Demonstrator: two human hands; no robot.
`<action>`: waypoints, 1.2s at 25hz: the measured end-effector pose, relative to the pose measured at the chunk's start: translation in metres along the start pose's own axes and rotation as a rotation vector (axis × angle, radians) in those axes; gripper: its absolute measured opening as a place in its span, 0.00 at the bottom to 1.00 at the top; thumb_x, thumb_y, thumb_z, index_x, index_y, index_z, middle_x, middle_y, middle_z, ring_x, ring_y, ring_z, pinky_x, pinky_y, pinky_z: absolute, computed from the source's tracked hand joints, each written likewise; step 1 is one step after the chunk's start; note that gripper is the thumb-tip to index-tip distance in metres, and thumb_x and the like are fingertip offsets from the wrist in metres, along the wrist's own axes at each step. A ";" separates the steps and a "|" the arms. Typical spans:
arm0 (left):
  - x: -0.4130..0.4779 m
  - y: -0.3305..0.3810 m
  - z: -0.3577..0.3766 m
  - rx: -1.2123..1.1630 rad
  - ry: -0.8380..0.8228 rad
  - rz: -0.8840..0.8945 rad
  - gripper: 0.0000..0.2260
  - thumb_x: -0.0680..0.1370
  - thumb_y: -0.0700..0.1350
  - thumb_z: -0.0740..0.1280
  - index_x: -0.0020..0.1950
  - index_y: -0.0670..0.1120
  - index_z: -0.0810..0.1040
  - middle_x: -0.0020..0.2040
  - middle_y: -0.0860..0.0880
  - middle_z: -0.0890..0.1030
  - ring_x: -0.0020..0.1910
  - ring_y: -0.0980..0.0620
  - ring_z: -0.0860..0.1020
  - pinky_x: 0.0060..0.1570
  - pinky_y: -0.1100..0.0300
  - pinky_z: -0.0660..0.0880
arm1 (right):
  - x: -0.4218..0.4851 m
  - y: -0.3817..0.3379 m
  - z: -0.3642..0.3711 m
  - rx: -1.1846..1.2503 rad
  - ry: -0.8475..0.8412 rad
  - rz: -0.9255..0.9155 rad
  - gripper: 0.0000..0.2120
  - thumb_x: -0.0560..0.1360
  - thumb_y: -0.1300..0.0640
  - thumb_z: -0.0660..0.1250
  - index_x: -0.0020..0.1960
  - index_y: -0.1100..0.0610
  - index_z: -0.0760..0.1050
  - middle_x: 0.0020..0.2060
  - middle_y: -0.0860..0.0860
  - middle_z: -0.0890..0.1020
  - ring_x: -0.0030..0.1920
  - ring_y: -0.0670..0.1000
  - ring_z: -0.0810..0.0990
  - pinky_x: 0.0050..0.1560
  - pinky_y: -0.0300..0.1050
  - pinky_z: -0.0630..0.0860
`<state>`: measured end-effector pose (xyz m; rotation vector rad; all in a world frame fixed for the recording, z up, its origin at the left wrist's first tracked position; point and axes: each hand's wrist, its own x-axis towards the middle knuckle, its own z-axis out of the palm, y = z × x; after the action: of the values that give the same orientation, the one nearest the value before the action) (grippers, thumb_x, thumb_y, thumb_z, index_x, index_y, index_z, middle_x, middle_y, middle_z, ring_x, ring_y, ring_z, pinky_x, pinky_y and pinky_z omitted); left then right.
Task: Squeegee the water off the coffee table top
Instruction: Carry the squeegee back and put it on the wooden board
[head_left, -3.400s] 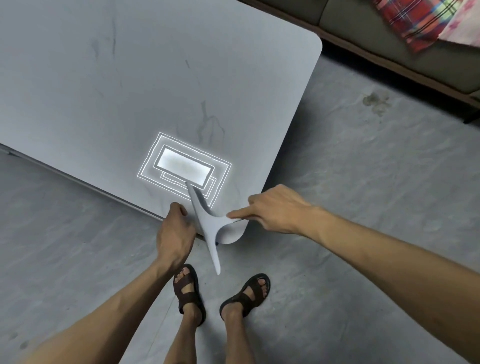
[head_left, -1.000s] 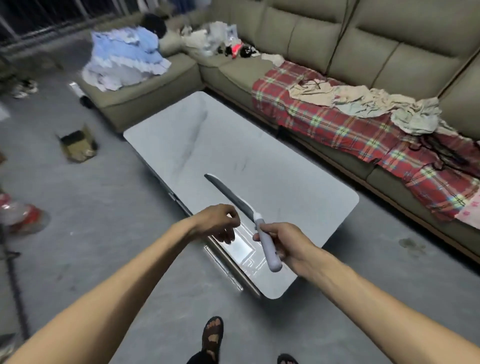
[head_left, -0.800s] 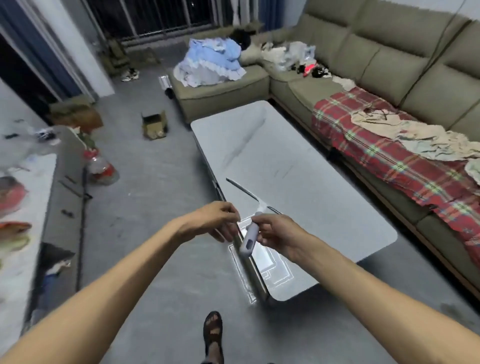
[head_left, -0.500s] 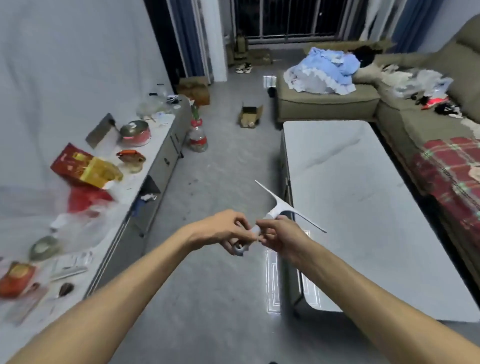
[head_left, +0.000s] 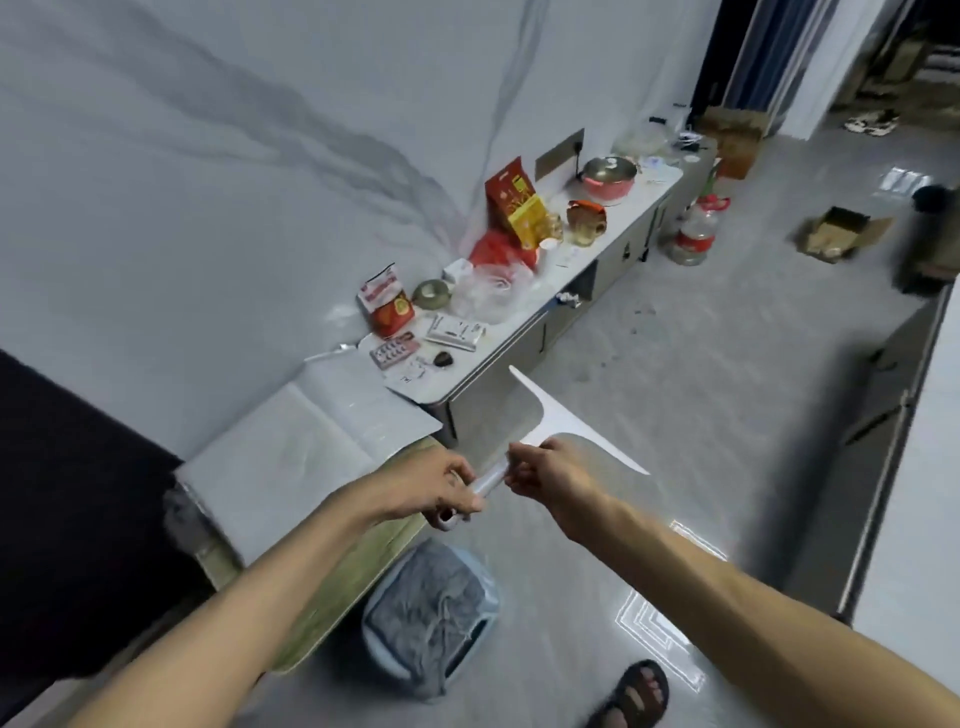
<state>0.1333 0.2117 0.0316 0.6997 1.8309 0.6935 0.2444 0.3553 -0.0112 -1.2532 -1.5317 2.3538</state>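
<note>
Both hands are on the squeegee (head_left: 545, 421), held up in the air in front of the body, well clear of any surface. The left hand (head_left: 431, 486) is wrapped around the lower end of the pale handle, fingers curled closed; the right hand (head_left: 550, 467) pinches the handle nearer the blade, fingers closed on it too. It is a white T-shaped tool, its thin straight blade pointing up and away. The coffee table (head_left: 930, 441) shows only as a pale strip at the right edge, too little to judge for water. With the view turned toward the cluttered low cabinet (head_left: 519, 374), wiping looks paused or finished; I cannot say which.
</note>
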 end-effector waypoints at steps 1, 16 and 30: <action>-0.020 -0.029 -0.010 -0.033 0.008 -0.023 0.12 0.72 0.37 0.74 0.52 0.40 0.76 0.29 0.51 0.80 0.30 0.52 0.77 0.30 0.63 0.74 | -0.003 0.016 0.030 -0.021 -0.013 0.024 0.11 0.77 0.63 0.65 0.37 0.63 0.72 0.24 0.55 0.73 0.26 0.51 0.76 0.26 0.38 0.75; 0.000 -0.310 -0.053 0.096 0.317 -0.348 0.12 0.67 0.45 0.78 0.48 0.49 0.83 0.40 0.54 0.81 0.40 0.55 0.80 0.44 0.61 0.77 | 0.138 0.198 0.205 -0.336 -0.044 0.365 0.11 0.74 0.65 0.69 0.34 0.66 0.77 0.30 0.60 0.80 0.25 0.51 0.78 0.28 0.40 0.79; 0.197 -0.548 -0.092 0.387 0.307 -0.239 0.06 0.74 0.43 0.71 0.43 0.45 0.76 0.36 0.48 0.80 0.29 0.54 0.76 0.24 0.67 0.66 | 0.365 0.383 0.286 -0.474 0.184 0.193 0.05 0.70 0.64 0.67 0.36 0.62 0.77 0.33 0.60 0.83 0.32 0.57 0.83 0.36 0.53 0.81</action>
<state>-0.0973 -0.0219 -0.4578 0.6289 2.3213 0.3007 -0.0498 0.1195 -0.4793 -1.7261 -2.0581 1.9584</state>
